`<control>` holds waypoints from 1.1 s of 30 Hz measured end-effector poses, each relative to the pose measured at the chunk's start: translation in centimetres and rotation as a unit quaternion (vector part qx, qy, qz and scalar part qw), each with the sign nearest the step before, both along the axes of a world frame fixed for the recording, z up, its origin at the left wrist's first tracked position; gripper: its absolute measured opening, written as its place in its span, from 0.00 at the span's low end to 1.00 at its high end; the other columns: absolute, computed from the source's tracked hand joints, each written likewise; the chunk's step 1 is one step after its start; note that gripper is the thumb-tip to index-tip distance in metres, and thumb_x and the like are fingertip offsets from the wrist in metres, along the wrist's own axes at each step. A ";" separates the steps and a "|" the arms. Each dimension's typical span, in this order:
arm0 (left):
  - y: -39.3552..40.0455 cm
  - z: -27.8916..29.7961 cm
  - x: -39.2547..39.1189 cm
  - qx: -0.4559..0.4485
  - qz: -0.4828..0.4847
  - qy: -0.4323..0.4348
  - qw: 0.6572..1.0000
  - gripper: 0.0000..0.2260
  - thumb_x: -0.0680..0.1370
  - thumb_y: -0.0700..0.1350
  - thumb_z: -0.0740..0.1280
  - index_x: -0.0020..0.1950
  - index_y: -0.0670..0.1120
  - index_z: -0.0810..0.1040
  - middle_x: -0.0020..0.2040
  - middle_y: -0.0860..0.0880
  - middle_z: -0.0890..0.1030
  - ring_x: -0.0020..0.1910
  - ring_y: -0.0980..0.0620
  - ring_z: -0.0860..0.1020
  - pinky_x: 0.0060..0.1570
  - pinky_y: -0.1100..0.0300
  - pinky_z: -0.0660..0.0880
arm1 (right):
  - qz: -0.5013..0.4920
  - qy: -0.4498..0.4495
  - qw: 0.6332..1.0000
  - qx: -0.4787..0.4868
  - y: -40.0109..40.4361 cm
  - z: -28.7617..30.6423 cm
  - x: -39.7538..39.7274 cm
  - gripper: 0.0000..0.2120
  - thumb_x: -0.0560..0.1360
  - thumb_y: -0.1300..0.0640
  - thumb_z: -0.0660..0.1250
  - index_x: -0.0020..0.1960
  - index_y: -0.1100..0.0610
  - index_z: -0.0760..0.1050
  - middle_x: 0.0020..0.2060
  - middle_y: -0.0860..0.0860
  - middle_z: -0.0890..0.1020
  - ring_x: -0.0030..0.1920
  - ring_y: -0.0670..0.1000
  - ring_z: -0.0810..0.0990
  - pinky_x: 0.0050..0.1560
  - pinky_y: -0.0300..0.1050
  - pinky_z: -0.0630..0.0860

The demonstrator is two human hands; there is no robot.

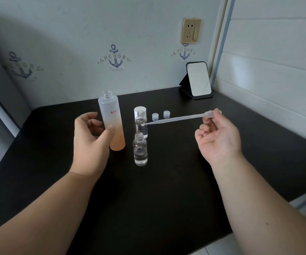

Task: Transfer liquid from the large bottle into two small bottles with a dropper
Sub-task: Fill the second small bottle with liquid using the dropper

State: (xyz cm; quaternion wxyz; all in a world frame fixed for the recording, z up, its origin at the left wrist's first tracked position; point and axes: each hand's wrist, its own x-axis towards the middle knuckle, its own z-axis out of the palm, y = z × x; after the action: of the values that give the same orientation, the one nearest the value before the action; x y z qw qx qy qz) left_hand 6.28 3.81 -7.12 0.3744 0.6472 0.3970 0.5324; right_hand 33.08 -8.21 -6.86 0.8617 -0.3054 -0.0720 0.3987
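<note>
Held by its bulb in the right hand [219, 137], dropper [176, 118] at frame centre; left hand [91, 142] loosely cupped beside large bottle [111, 122]; risked nudging and toppling the two small bottles [140, 149].

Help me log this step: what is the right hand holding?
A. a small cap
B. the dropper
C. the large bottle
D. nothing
B: the right hand pinches the bulb end of the dropper, whose tip points toward the farther small bottle.
</note>
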 end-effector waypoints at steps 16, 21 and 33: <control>0.1 -0.1 0.5 -0.008 -0.047 0.148 0.988 0.17 0.76 0.51 0.74 0.53 0.72 0.71 0.48 0.69 0.77 0.47 0.68 0.78 0.42 0.63 0.74 | 0.014 -0.014 1.000 0.016 -0.2 0.6 -0.6 0.09 0.77 0.54 0.73 0.40 0.55 0.86 0.39 0.48 0.84 0.29 0.44 0.72 0.33 0.35 0.71; -0.7 0.7 0.8 0.033 -0.054 0.174 0.983 0.24 0.75 0.49 0.74 0.48 0.79 0.69 0.49 0.74 0.75 0.49 0.72 0.74 0.42 0.62 0.71 | 0.016 -0.032 0.999 0.028 -0.3 0.6 -0.7 0.11 0.77 0.52 0.73 0.36 0.51 0.86 0.40 0.46 0.84 0.29 0.43 0.72 0.34 0.34 0.70; 0.3 -0.2 0.4 0.092 -0.016 0.226 0.970 0.19 0.75 0.47 0.74 0.62 0.64 0.75 0.49 0.62 0.76 0.51 0.67 0.72 0.44 0.68 0.65 | -0.020 -0.048 0.999 0.001 -0.3 0.8 -0.7 0.12 0.78 0.56 0.72 0.36 0.51 0.85 0.40 0.48 0.84 0.29 0.45 0.71 0.33 0.35 0.70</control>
State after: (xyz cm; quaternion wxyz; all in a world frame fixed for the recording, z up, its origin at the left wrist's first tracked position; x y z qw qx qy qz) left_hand 6.68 4.14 -7.31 0.2218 0.7886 0.4102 0.4009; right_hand 32.38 -8.49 -6.10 0.8652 -0.3250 -0.1072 0.3664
